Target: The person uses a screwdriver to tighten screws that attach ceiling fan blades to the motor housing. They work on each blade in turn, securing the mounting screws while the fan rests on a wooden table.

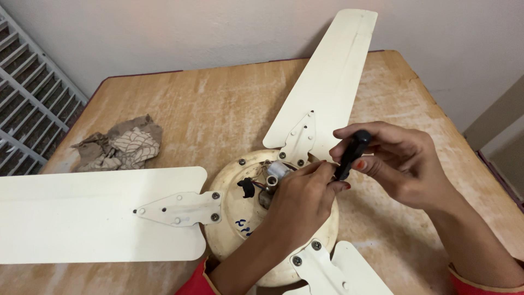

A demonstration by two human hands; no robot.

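We've got the ceiling fan (240,213) lying flat on the table (218,109), cream motor housing near the front edge, centre-frame. Our right hand (401,164) has its grip clenched around a black-handled screwdriver (352,154), held tilted just above the housing's right side; the tip is hidden behind our left hand, so we can't tell what it touches. Our left hand (300,199) sits over the hub, fingers pinched together next to the screwdriver's lower end; whether its grip actually holds anything we cannot tell. Just left of that hand, a short metal shaft stub (272,179) and some wires (257,187) show at the hub centre, with a small black part (246,187) beside them. Three cream blades: left blade (82,216) runs out of frame to the left, bolted on via a bracket (180,207); upper blade (333,76) points to the far wall, overhanging the table edge; a third blade (349,273) partly in view at the bottom. A crumpled patterned rag (123,145) lies well apart at the table's left. A white slatted grille (30,93) stands beyond the left edge. Red sleeves (199,281) on both arms
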